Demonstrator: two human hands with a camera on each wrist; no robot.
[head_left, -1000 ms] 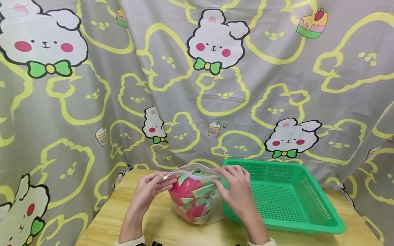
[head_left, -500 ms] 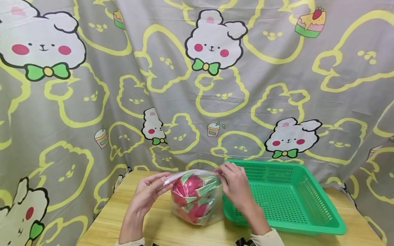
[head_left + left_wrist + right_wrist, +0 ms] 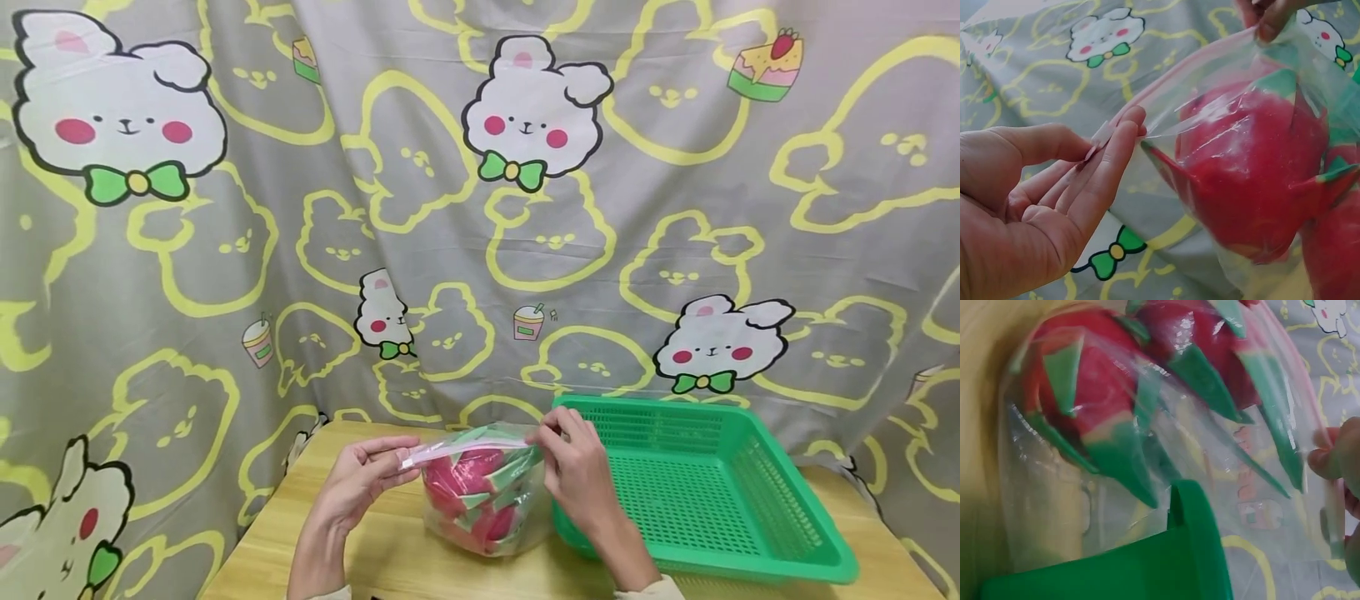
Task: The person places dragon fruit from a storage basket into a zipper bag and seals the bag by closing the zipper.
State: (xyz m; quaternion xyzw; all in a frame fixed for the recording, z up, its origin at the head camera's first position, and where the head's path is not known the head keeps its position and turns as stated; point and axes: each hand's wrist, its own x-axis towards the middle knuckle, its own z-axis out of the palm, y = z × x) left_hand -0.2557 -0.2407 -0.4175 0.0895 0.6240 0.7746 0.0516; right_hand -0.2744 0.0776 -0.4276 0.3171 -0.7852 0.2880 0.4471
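Observation:
A clear zip bag (image 3: pixel 536 533) stands on the table with pink-red, green-tipped dragon fruits (image 3: pixel 1247 162) inside; the right wrist view shows two of them. My left hand (image 3: pixel 348 487) pinches the left end of the bag's pale zip strip (image 3: pixel 472 448), thumb against fingers, where a small white slider (image 3: pixel 1102 133) sits. At the opposite top corner my right hand (image 3: pixel 581 471) grips the strip between thumb and curled fingers. Between both hands the strip runs taut, its two edges together. In the right wrist view only the fingertips (image 3: pixel 1329 464) of that hand show.
To the right, a green plastic basket (image 3: pixel 795 500) with perforated walls stands close beside the bag. Both rest on a wood-grain table (image 3: pixel 390 567). A grey curtain (image 3: pixel 442 242) with rabbit prints hangs right behind the table.
The bag's mouth gaped a second ago; its edges now lie together in a straight line. My right fingers have closed in on the corner, while the left hand keeps its hold.

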